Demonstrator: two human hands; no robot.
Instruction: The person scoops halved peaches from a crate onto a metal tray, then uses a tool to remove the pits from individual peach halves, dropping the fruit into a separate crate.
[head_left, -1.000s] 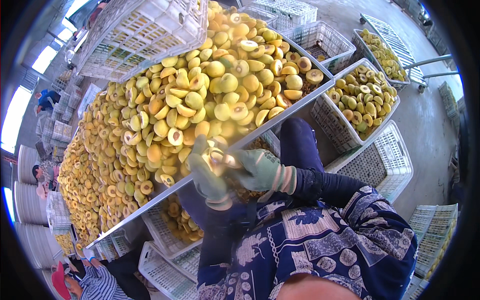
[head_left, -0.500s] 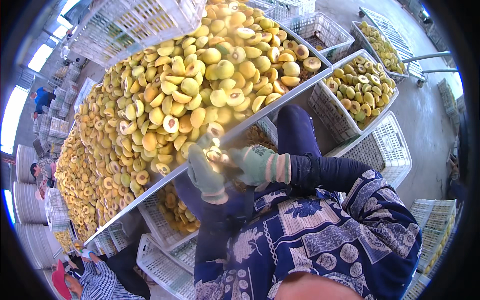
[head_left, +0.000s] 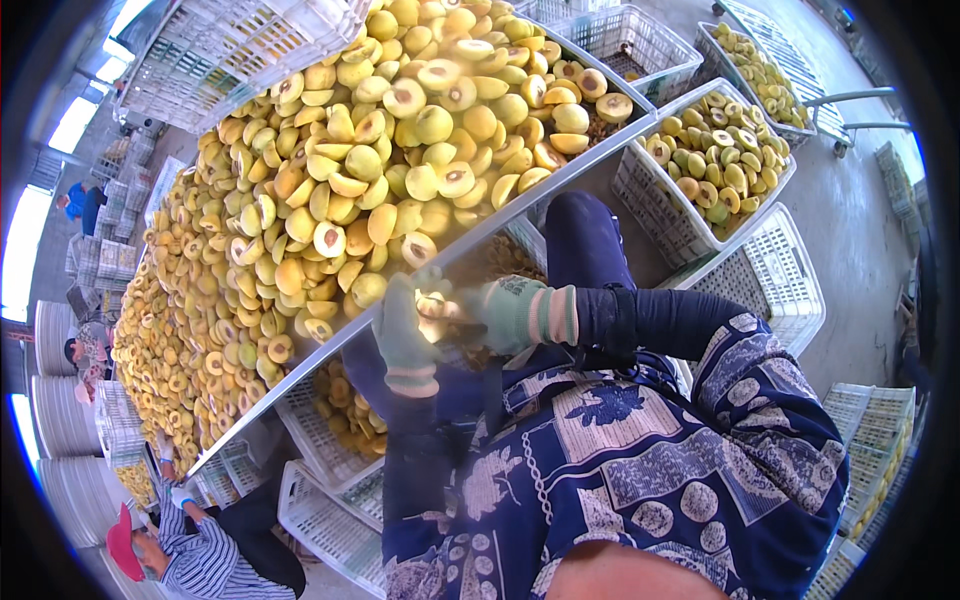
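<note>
My left hand [head_left: 402,335], in a pale green glove with a pink cuff, is closed around a bright yellow peach half [head_left: 430,312] just below the table's metal edge. Close beside it, my right hand [head_left: 515,315], in a matching glove with a striped cuff, is curled shut with its fingers toward the fruit. Blur and glare hide what those fingers grip. Beyond both hands, a large heap of halved yellow peaches [head_left: 330,200] covers the sloping table, several with brown pits or pit hollows showing.
A metal table rim [head_left: 300,375] runs diagonally past my hands. On the right stand a crate of peach halves [head_left: 720,165] and a white crate [head_left: 775,280]. Another crate [head_left: 330,455] sits under the rim. At lower left, a person in a striped shirt [head_left: 210,555] reaches toward the heap.
My hands stay together at the fruit, slightly lower left against the rim. The heap and crates have shifted a little in view. The person at lower left now reaches an arm up to the heap.
</note>
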